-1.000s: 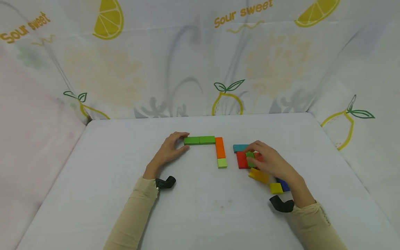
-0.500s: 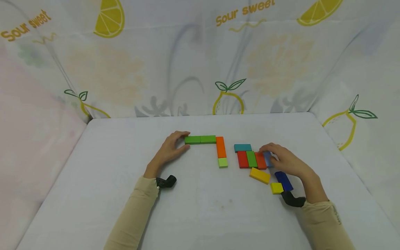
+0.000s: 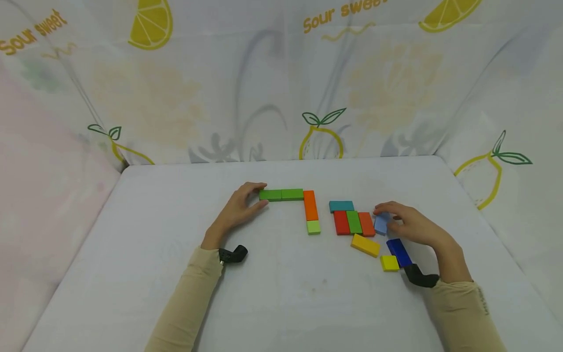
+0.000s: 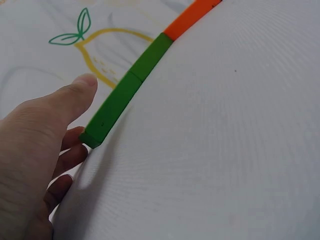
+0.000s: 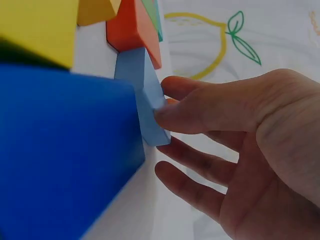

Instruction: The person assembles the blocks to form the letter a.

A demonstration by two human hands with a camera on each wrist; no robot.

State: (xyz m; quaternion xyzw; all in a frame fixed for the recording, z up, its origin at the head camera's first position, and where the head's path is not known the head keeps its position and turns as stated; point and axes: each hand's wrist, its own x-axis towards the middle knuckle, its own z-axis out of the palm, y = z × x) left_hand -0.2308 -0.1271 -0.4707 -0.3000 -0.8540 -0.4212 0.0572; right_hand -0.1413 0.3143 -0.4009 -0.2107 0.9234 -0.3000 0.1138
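My left hand [image 3: 237,209] rests around the left end of a green block [image 3: 270,195], finger and thumb on either side. In the left wrist view, fingertips [image 4: 75,145] are right at that block's end. A second green block [image 3: 292,194], an orange block [image 3: 310,205] and a small light-green block [image 3: 313,227] continue the line, bending towards me. My right hand [image 3: 413,224] pinches a light blue block [image 3: 381,223]; in the right wrist view, the thumb lies on the light blue block's face [image 5: 145,90], its other fingers behind.
Beside the right hand lie a teal block [image 3: 341,206], a red block [image 3: 341,223], a green block [image 3: 354,222] and an orange-red block [image 3: 367,224]. Nearer are a yellow-orange block [image 3: 365,245], a yellow block [image 3: 389,263] and a dark blue block [image 3: 399,252]. A printed curtain [image 3: 220,98] borders the white table.
My right hand has moved right, away from the red and green blocks, to the light blue block, which has shifted slightly right from the orange-red one. My left hand has stayed put.
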